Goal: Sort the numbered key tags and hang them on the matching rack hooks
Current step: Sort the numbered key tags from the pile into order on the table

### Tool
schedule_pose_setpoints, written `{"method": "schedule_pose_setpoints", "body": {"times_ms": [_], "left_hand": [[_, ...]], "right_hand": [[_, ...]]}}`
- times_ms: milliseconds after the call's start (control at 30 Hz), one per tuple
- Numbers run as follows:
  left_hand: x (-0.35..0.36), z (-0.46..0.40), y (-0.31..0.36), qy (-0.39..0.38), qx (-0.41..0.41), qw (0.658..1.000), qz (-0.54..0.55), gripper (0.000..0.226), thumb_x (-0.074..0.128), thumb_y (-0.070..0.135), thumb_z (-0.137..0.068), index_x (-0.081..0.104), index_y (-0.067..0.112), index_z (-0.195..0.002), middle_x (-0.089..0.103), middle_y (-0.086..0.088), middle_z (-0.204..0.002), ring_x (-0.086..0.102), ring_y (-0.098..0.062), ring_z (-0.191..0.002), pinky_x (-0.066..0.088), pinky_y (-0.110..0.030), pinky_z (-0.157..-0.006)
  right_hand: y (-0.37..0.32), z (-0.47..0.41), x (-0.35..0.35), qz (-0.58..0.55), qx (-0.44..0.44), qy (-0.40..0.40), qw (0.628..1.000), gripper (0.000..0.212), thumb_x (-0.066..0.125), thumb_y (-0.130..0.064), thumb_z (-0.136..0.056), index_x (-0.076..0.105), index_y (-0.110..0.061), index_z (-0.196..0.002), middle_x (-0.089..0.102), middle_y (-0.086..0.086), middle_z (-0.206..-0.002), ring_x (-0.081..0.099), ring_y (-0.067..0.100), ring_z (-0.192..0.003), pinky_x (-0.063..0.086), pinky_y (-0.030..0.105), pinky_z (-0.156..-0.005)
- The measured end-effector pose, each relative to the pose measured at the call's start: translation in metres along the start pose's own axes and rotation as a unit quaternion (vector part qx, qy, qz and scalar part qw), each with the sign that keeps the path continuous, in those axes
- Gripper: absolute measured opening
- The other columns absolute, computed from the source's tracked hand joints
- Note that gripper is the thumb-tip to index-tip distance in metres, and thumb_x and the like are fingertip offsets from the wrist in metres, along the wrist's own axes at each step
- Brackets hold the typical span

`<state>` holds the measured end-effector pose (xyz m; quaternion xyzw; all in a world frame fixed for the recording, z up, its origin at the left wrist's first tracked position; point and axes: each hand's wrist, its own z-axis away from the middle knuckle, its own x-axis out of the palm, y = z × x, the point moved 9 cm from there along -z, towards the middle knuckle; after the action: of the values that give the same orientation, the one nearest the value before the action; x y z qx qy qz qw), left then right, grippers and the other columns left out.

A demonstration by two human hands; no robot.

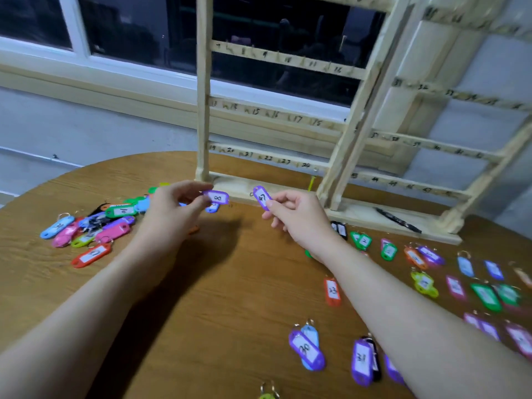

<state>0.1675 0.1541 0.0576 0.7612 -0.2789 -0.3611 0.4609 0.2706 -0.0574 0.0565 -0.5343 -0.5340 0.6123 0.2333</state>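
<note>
Purple tags fill both your hands: your left hand (175, 205) pinches tag 8 (216, 197), your right hand (296, 214) pinches tag 47 (262, 198), above the counter (230, 283).

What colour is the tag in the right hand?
Purple tag, white label; head view.
</note>
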Motion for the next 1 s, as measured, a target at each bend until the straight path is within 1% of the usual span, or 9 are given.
{"method": "schedule_pose_setpoints", "body": {"times_ms": [67,167,300,367,500,667,767,867,1000], "left_hand": [[0.005,0.008,0.015,0.008,0.010,1.000,0.001,0.014,0.071,0.014,-0.092,0.075,0.027,-0.098,0.076,-0.003,-0.087,0.067,-0.006,-0.078,0.053,-0.028,-0.065],[0.031,0.017,0.051,-0.030,0.045,0.998,-0.030,0.004,0.074,0.013,-0.089,0.074,0.017,-0.092,0.074,0.004,-0.074,0.059,0.010,-0.061,0.041,-0.005,-0.057],[0.087,0.031,0.097,-0.084,0.054,0.995,0.008,0.016,0.071,0.008,-0.091,0.067,-0.007,-0.092,0.072,-0.014,-0.083,0.053,0.008,-0.045,0.034,-0.005,-0.045],[0.117,0.039,0.117,-0.098,0.063,0.993,0.007,0.021,0.071,0.013,-0.092,0.065,-0.006,-0.089,0.067,-0.010,-0.075,0.047,0.004,-0.040,0.030,-0.008,-0.041],[0.182,0.056,0.148,-0.147,0.085,0.985,-0.035,0.027,0.076,0.030,-0.089,0.064,0.010,-0.076,0.047,0.003,-0.059,0.039,-0.004,-0.043,0.029,-0.016,-0.042],[0.274,0.087,0.178,-0.230,0.100,0.966,-0.053,0.025,0.077,0.031,-0.088,0.067,0.014,-0.072,0.052,0.011,-0.046,0.042,-0.001,-0.039,0.029,-0.014,-0.040],[0.330,0.105,0.192,-0.278,0.107,0.952,-0.072,0.023,0.077,0.032,-0.087,0.070,0.018,-0.070,0.061,0.010,-0.054,0.050,-0.007,-0.052,0.035,-0.022,-0.047],[0.386,0.117,0.205,-0.314,0.122,0.937,-0.095,0.019,0.076,0.028,-0.088,0.074,0.015,-0.075,0.071,-0.005,-0.072,0.056,-0.015,-0.063,0.039,-0.023,-0.051],[0.453,0.128,0.222,-0.359,0.153,0.913,-0.117,0.023,0.071,0.023,-0.092,0.076,0.012,-0.072,0.070,-0.006,-0.071,0.054,-0.010,-0.060,0.035,-0.012,-0.047]], "right_hand": [[-0.008,0.022,-0.031,-0.015,-0.003,0.020,1.000,0.008,0.064,-0.012,-0.098,0.071,-0.011,-0.096,0.075,0.005,-0.079,0.056,0.008,-0.053,0.040,0.013,-0.048],[-0.006,0.056,-0.082,-0.005,0.004,0.058,0.998,0.007,0.066,-0.014,-0.097,0.071,-0.013,-0.093,0.073,0.005,-0.076,0.053,0.006,-0.049,0.039,0.014,-0.046],[0.012,0.101,-0.155,0.071,0.013,0.128,0.989,0.011,0.070,-0.019,-0.093,0.074,-0.012,-0.085,0.069,0.003,-0.073,0.053,0.003,-0.058,0.041,0.018,-0.056],[0.026,0.122,-0.184,0.071,0.028,0.148,0.986,0.011,0.071,-0.018,-0.093,0.075,-0.010,-0.086,0.068,0.005,-0.074,0.053,0.006,-0.062,0.040,0.021,-0.060],[0.045,0.164,-0.233,0.049,0.051,0.186,0.980,0.011,0.070,-0.019,-0.094,0.076,-0.011,-0.089,0.067,0.001,-0.070,0.053,0.004,-0.060,0.040,0.019,-0.058],[0.068,0.207,-0.300,0.017,0.068,0.256,0.964,0.012,0.070,-0.019,-0.094,0.074,-0.012,-0.085,0.067,-0.003,-0.068,0.053,0.001,-0.057,0.040,0.014,-0.056],[0.085,0.224,-0.337,-0.004,0.079,0.293,0.953,0.012,0.070,-0.018,-0.093,0.075,-0.010,-0.086,0.067,-0.007,-0.069,0.057,-0.002,-0.061,0.043,0.014,-0.060],[0.104,0.239,-0.373,-0.012,0.091,0.336,0.937,0.011,0.071,-0.018,-0.093,0.075,-0.013,-0.084,0.071,-0.009,-0.075,0.059,-0.003,-0.064,0.040,0.005,-0.056],[0.130,0.255,-0.410,-0.002,0.100,0.373,0.922,0.017,0.070,-0.016,-0.093,0.072,-0.019,-0.076,0.070,-0.013,-0.064,0.059,-0.005,-0.058,0.040,0.007,-0.055]]}}
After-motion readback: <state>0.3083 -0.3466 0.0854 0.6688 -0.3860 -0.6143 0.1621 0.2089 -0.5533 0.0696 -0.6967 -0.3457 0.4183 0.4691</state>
